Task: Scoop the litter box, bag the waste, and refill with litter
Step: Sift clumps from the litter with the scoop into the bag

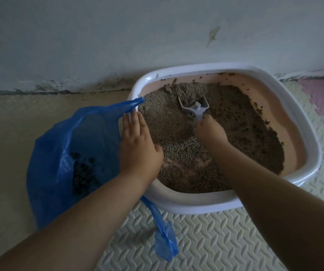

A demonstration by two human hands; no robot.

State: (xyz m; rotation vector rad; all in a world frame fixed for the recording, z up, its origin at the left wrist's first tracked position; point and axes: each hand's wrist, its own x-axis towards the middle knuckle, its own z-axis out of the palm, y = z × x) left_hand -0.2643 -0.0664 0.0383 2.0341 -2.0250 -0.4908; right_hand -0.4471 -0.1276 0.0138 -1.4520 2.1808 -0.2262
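One litter-laden scoop [197,110], gripped by right hand [212,133]

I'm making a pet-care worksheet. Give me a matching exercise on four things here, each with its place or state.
1 blue plastic bag
2 pale plastic scoop
3 white-rimmed pink litter box
4 left hand

a held by the right hand
b beside the wall
c dark clumps show through it
d flat on the bag's edge

Pairs: 1c, 2a, 3b, 4d

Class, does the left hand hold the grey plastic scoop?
No, the right hand grips the grey plastic scoop by its handle.
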